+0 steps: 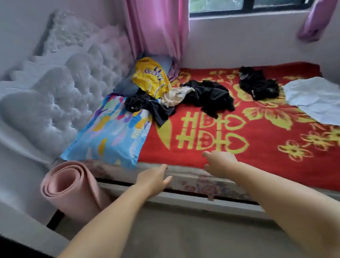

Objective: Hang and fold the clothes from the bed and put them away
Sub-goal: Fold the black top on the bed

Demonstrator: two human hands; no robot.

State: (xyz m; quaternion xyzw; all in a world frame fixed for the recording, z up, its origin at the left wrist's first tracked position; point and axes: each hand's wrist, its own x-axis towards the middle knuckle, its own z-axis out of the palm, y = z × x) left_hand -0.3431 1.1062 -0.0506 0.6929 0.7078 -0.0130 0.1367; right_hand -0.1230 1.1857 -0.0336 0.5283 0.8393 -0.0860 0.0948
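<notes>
A: From the left, what does the person have before them?

B: A rolled pink mat [71, 189] stands by the bed's near corner. Then a glossy blue pillow [109, 132], and a shiny yellow jersey [151, 77] on the far pile. Both arms reach to the near edge of the red blanket [255, 156]. The left hand [152, 180] and the right hand [219, 160] have relaxed, slightly spread fingers and hold nothing.

A: And the clothes?

B: Well apart from the hands, at the far side: a cream garment [174, 96] among crumpled black clothes [210, 96], one more black heap [258, 83] to the right, then a flat white shirt [319, 100] at the right.

A: How should the person begin?

B: Probably lean in and lift one piece alone, by shoulders or waistband, because the limp black fabrics seem tangled and may drag others.
</notes>
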